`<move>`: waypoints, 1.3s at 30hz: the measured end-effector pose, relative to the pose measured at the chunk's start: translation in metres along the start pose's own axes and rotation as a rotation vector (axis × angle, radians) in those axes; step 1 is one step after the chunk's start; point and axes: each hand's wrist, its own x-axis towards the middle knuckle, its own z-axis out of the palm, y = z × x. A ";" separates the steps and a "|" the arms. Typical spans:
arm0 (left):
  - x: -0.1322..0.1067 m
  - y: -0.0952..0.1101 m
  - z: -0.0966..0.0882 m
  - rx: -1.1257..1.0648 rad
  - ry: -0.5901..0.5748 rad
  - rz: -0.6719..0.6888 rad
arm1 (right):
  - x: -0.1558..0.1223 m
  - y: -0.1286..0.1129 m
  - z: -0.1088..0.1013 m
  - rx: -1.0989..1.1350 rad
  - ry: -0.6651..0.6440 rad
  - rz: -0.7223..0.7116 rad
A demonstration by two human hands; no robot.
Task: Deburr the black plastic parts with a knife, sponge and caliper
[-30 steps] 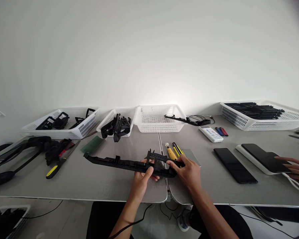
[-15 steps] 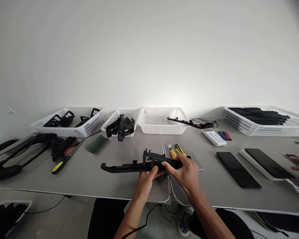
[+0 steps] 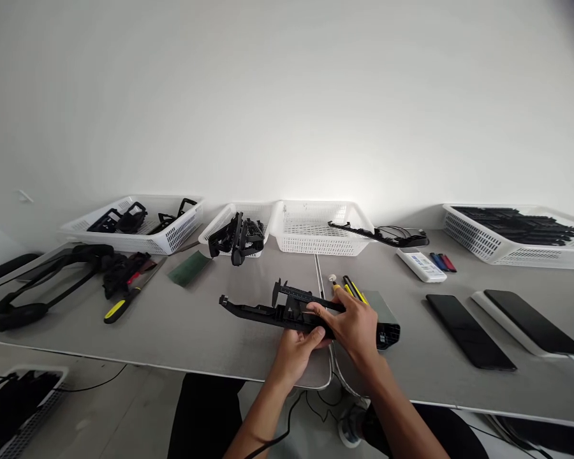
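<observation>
A long black plastic part [image 3: 258, 313] lies across my two hands above the front of the table. My left hand [image 3: 299, 350] grips it from below near the middle, thumb on the near side. Over it, my right hand [image 3: 351, 325] is closed round a dark caliper [image 3: 299, 293], whose jaws point left and rest at or just above the part. Whether the jaws touch the part I cannot tell. The part's thicker right end [image 3: 388, 336] shows beyond my right hand.
White baskets with black parts stand at the back: left basket [image 3: 167, 239], small basket [image 3: 210, 233], middle basket [image 3: 316, 245], right basket [image 3: 502, 255]. A yellow-black knife [image 3: 354, 290], a file [image 3: 124, 306], a green sheet [image 3: 190, 268] and a black phone [image 3: 469, 331] lie about.
The black part has shifted right and tilted, its left end now higher and its right end showing. The caliper has turned slightly with it. The other person's hand at right has left view.
</observation>
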 end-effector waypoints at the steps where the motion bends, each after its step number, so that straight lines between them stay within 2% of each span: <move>1: 0.000 -0.001 0.000 0.003 -0.001 -0.002 | 0.000 0.001 0.000 -0.011 0.000 -0.001; 13: 0.002 -0.005 -0.002 -0.019 0.007 0.009 | 0.000 0.004 0.002 -0.116 0.006 0.045; 19: 0.001 -0.004 -0.002 -0.016 0.009 0.010 | 0.001 0.003 0.001 -0.085 -0.022 0.068; 25: -0.001 -0.001 -0.002 -0.007 0.010 0.002 | 0.000 0.001 0.000 0.021 -0.048 0.153; 30: -0.002 0.003 0.003 0.026 0.056 -0.001 | 0.013 0.007 -0.010 0.308 -0.049 0.330; 33: -0.003 0.005 0.004 0.077 0.132 0.028 | 0.020 0.014 -0.011 0.242 -0.172 0.385; 36: -0.006 0.004 0.001 0.117 0.306 0.104 | 0.019 0.018 -0.005 0.127 -0.305 0.341; 39: -0.008 0.000 -0.006 0.174 0.405 0.128 | 0.007 0.015 -0.004 0.114 -0.272 0.199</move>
